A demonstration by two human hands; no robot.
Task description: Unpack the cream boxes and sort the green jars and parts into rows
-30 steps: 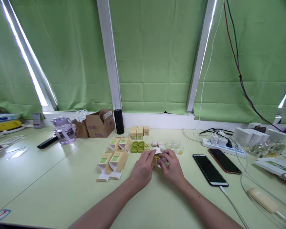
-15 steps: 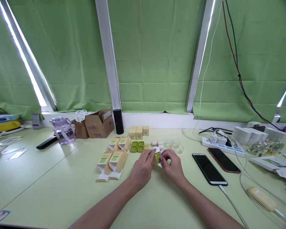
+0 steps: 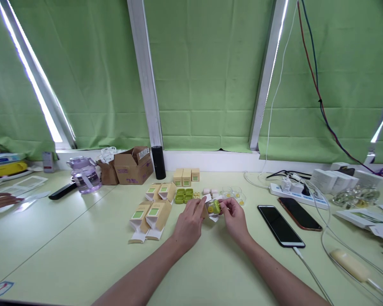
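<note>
Container with a green end point(image 3: 214, 207) sits in our hands at the middle of the worktop point(image 3: 191, 276), just in front of the small things gathered toward the far edge. Our right hand point(image 3: 235, 219) pinches it by the green end, thumb and fingers pressed together. Our left hand point(image 3: 188, 223) has its grip closed about a small carton point(image 3: 214, 219), whose open mouth faces our right hand. The clear part of the container is at that mouth; how deep it goes we cannot tell.

Toward the left edge from our left hand we have four cartons point(image 3: 157, 212), the nearer pair with white flaps spread toward the near edge. Beyond our hands, closer to the far edge, are three more cartons point(image 3: 187, 176), green trays point(image 3: 184, 196), small rolls point(image 3: 210, 191) and clear cups point(image 3: 232, 194). Two phones point(image 3: 281, 225) lie toward the right edge, near a power strip point(image 3: 298, 197). At the left edge, another person's hand point(image 3: 1, 202) reaches over clear sheets.
</note>
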